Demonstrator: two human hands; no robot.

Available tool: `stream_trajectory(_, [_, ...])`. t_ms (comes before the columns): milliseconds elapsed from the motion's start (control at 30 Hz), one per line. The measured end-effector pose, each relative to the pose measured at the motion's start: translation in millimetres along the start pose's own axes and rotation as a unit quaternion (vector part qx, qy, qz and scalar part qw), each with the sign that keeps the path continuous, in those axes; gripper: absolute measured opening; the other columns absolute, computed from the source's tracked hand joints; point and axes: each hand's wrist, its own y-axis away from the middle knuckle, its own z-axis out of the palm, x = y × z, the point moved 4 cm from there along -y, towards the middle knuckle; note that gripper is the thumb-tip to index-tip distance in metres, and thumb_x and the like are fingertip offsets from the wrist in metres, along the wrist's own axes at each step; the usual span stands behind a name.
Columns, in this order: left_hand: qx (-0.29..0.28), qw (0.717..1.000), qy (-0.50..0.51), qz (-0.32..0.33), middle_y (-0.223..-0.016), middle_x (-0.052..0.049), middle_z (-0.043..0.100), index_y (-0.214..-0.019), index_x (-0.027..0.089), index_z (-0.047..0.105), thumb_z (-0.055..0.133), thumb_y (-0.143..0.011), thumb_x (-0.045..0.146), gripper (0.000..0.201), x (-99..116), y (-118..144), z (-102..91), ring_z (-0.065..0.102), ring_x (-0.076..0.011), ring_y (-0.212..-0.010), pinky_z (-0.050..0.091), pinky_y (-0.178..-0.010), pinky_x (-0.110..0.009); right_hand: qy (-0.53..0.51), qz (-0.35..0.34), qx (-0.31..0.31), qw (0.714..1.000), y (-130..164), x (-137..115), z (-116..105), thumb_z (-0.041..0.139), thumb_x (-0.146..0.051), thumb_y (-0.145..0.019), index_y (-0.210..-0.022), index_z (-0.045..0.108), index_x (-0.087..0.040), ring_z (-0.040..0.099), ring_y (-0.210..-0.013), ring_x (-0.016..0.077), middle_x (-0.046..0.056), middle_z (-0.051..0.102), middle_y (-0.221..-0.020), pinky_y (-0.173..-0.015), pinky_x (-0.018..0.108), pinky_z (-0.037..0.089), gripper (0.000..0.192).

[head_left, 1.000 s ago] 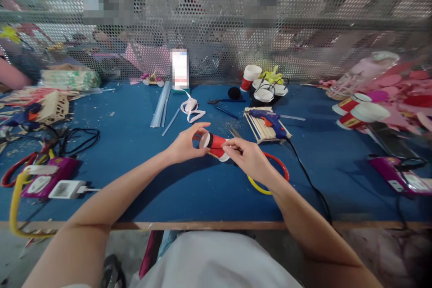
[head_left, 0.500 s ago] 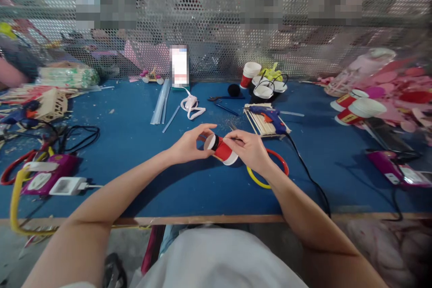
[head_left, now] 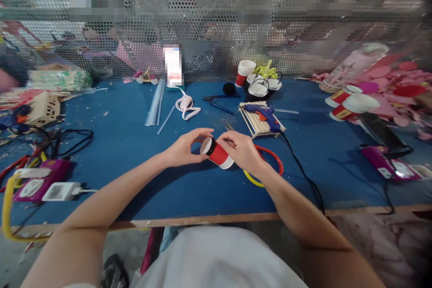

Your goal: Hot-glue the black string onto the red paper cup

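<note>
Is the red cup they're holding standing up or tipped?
Tipped: the red cup slants sideways, one round end facing the left hand.

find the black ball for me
In the head view, the black ball sits slightly right of centre, toward the table's back, beside the pliers and left of the upright red cup.

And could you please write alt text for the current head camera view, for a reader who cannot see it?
A tilted red-and-white cup with a black band near one end is held over a blue table by a person's left hand, with the right hand at its side. Beyond lie a glue gun on pale sticks and pliers.
</note>
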Motion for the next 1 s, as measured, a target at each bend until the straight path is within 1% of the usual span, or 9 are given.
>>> stream_trajectory(200, [-0.013, 1.0, 0.008, 0.002, -0.128, -0.012, 0.052, -0.134, 0.025, 0.04, 0.069, -0.071, 0.019, 0.07, -0.8, 1.9, 0.5, 0.056, -0.023, -0.114, 0.047, -0.099, -0.04, 0.007, 0.003, 0.001, 1.0, 0.0, 0.7, -0.4, 0.053, -0.021, -0.086, -0.08, 0.06, -0.019, 0.058, -0.068, 0.0123, 0.001, 0.063, -0.074, -0.063, 0.024, 0.042, 0.01])
stream_trajectory(400, [-0.027, 1.0, 0.001, 0.016, -0.134, -0.012, 0.049, -0.133, 0.026, 0.042, 0.07, -0.072, 0.022, 0.068, 0.6, 3.3, 2.8, 0.053, -0.0251, -0.12, 0.045, -0.101, -0.042, 0.018, 0.009, -0.006, 1.0, 0.2, 2.2, 2.5, 0.049, -0.022, -0.088, -0.079, 0.055, -0.019, 0.058, -0.075, 0.0145, 0.004, 0.061, -0.08, -0.067, 0.026, 0.043, 0.012])
stream_trajectory(533, [-0.042, 0.999, -0.014, 0.013, -0.135, -0.012, 0.05, -0.133, 0.025, 0.041, 0.07, -0.073, 0.026, 0.066, 2.7, 2.3, 0.4, 0.052, -0.0254, -0.122, 0.043, -0.104, -0.042, 0.032, 0.051, -0.032, 0.998, 1.8, 4.9, 5.2, 0.045, -0.025, -0.09, -0.083, 0.053, -0.019, 0.057, -0.066, 0.014, 0.002, 0.061, -0.074, -0.062, 0.026, 0.041, 0.012])
stream_trajectory(600, [-0.049, 0.998, -0.026, 0.008, -0.135, -0.012, 0.05, -0.133, 0.026, 0.042, 0.07, -0.073, 0.029, 0.066, 5.1, 1.3, -1.8, 0.05, -0.0259, -0.124, 0.042, -0.105, -0.043, 0.046, 0.058, -0.034, 0.997, 2.7, 4.8, 5.6, 0.045, -0.026, -0.09, -0.082, 0.053, -0.02, 0.055, -0.062, 0.0132, 0.001, 0.06, -0.071, -0.059, 0.026, 0.04, 0.013])
stream_trajectory(667, [-0.064, 0.997, -0.034, 0.002, -0.134, -0.012, 0.051, -0.132, 0.025, 0.042, 0.074, -0.069, 0.033, 0.071, 8.3, 0.6, -2.3, 0.05, -0.0266, -0.124, 0.042, -0.104, -0.043, 0.058, 0.059, -0.028, 0.996, 3.4, 3.6, 5.5, 0.045, -0.027, -0.09, -0.082, 0.053, -0.02, 0.054, -0.06, 0.0124, 0.0, 0.061, -0.07, -0.058, 0.025, 0.039, 0.013])
stream_trajectory(733, [-0.055, 0.997, -0.045, -0.003, -0.133, -0.012, 0.051, -0.131, 0.024, 0.043, 0.078, -0.063, 0.038, 0.078, 11.8, 0.1, -2.0, 0.049, -0.0275, -0.123, 0.042, -0.104, -0.043, 0.073, 0.056, -0.021, 0.996, 4.4, 1.4, 5.6, 0.045, -0.026, -0.09, -0.082, 0.053, -0.02, 0.055, -0.059, 0.0123, 0.0, 0.062, -0.071, -0.057, 0.025, 0.038, 0.013])
stream_trajectory(800, [-0.036, 0.998, -0.057, -0.019, -0.131, -0.014, 0.05, -0.13, 0.021, 0.045, 0.079, -0.059, 0.042, 0.081, 13.9, 0.4, 0.8, 0.051, -0.028, -0.12, 0.046, -0.098, -0.042, 0.088, 0.048, -0.018, 0.995, 5.7, -1.8, 6.2, 0.045, -0.026, -0.09, -0.082, 0.053, -0.02, 0.058, -0.063, 0.0133, 0.002, 0.063, -0.073, -0.059, 0.025, 0.039, 0.013])
stream_trajectory(900, [-0.005, 0.995, -0.068, -0.077, -0.126, -0.014, 0.053, -0.128, 0.02, 0.046, 0.076, -0.061, 0.045, 0.078, 12.3, 2.1, 8.8, 0.056, -0.0267, -0.11, 0.049, -0.09, -0.041, 0.112, 0.034, -0.02, 0.993, 8.6, -6.5, 7.8, 0.043, -0.024, -0.09, -0.084, 0.054, -0.019, 0.061, -0.068, 0.0148, 0.003, 0.066, -0.078, -0.059, 0.026, 0.039, 0.014])
stream_trajectory(1000, [0.007, 0.992, -0.064, -0.109, -0.122, -0.014, 0.056, -0.128, 0.018, 0.045, 0.076, -0.061, 0.045, 0.078, 11.9, 3.0, 18.3, 0.057, -0.0275, -0.109, 0.047, -0.092, -0.043, 0.135, 0.029, -0.014, 0.99, 11.3, -9.0, 8.8, 0.041, -0.025, -0.091, -0.084, 0.054, -0.02, 0.061, -0.067, 0.0153, 0.004, 0.067, -0.079, -0.058, 0.026, 0.039, 0.016])
